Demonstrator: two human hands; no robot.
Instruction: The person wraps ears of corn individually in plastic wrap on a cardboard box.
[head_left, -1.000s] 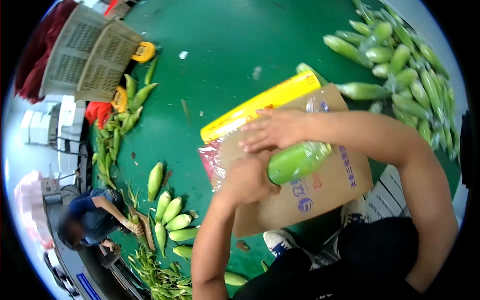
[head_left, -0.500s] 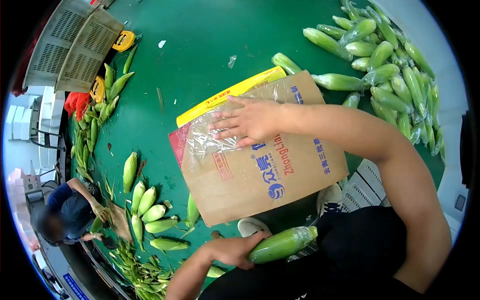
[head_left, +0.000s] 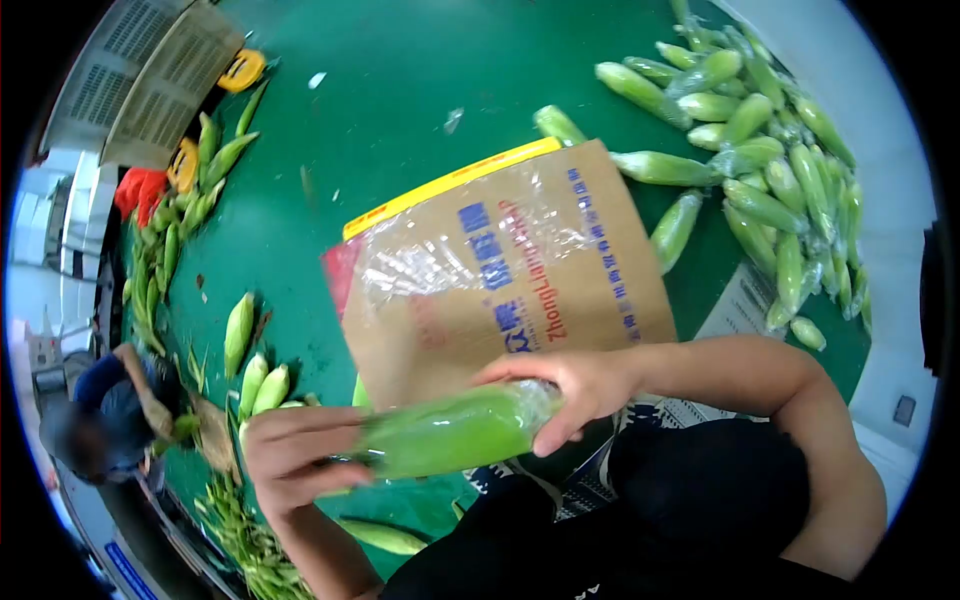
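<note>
A green ear of corn (head_left: 450, 432) in clear plastic film is held between both my hands, low in front of me. My left hand (head_left: 305, 450) grips its left end, slightly blurred. Around the other end, where the film is bunched, my right hand (head_left: 585, 390) is closed. Behind the corn lies a brown cardboard sheet (head_left: 620, 290) with blue and red print. Clear film (head_left: 420, 265) covers the upper left part of the sheet. A yellow box (head_left: 450, 188) shows along the sheet's far edge.
Wrapped corn ears (head_left: 760, 205) are heaped at the right on the green table (head_left: 400, 70). At the left are unwrapped ears (head_left: 239, 335), husks (head_left: 245, 540) and grey crates (head_left: 165, 85). A co-worker (head_left: 125, 410) handles corn at the far left.
My right hand has left the film on the cardboard and come down to the corn's right end. My left hand has lifted the corn up and to the left. The view has shifted slightly.
</note>
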